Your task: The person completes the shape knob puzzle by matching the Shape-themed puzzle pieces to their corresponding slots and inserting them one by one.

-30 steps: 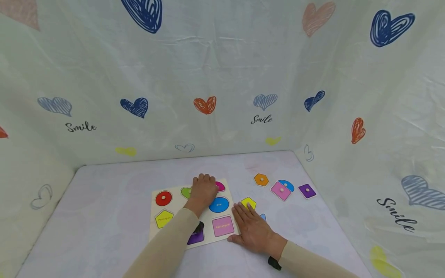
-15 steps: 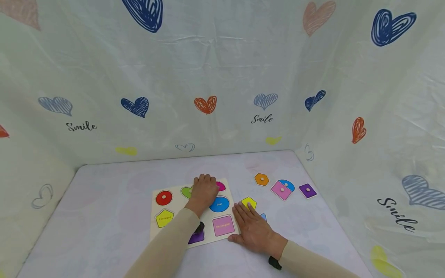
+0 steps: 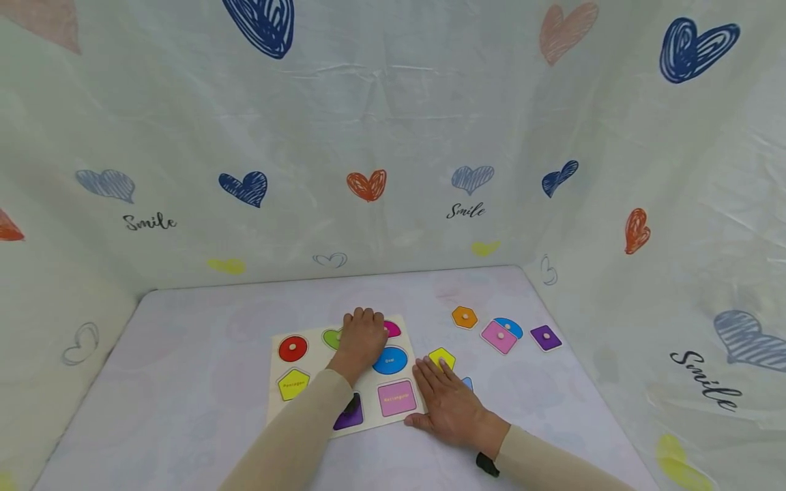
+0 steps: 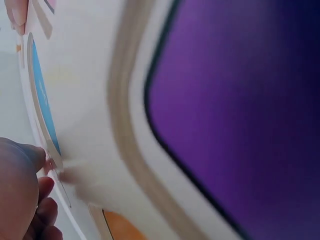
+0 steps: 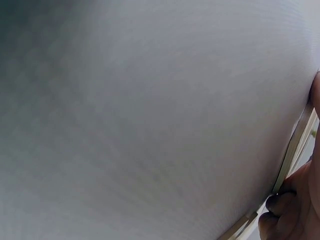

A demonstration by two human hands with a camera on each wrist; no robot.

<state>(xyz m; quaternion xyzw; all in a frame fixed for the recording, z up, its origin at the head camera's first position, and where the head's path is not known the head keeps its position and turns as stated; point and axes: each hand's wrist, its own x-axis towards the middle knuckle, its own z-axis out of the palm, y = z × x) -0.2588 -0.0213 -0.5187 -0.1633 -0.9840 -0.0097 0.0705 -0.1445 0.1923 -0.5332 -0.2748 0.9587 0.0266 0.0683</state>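
A white shape puzzle board [image 3: 319, 344] lies on the table. My left hand [image 3: 361, 341] reaches over its far edge with curled fingers. In the left wrist view, the thumb and fingers [image 4: 46, 205] pinch something small and pink, apparently the knob of the magenta puzzle piece [image 3: 393, 329]. Most of that piece is behind the hand. My right hand [image 3: 451, 408] lies flat, fingers straight, against the board's right edge. Its fingertips partly cover a yellow piece [image 3: 441, 357], and a light blue piece [image 3: 469, 383] shows beside it. A red circle piece [image 3: 293, 348] with a knob sits in the board.
Board places include a yellow pentagon [image 3: 293, 384], a blue oval [image 3: 390, 361], a pink rectangle [image 3: 396, 398] and a purple shape [image 3: 350, 414]. Loose at the right lie an orange hexagon [image 3: 464, 318], a pink piece [image 3: 499, 338] overlapping a blue one [image 3: 514, 327], and a purple piece [image 3: 546, 338].
The head view has shifted slightly. Both hands, the board and the loose pieces keep their places.
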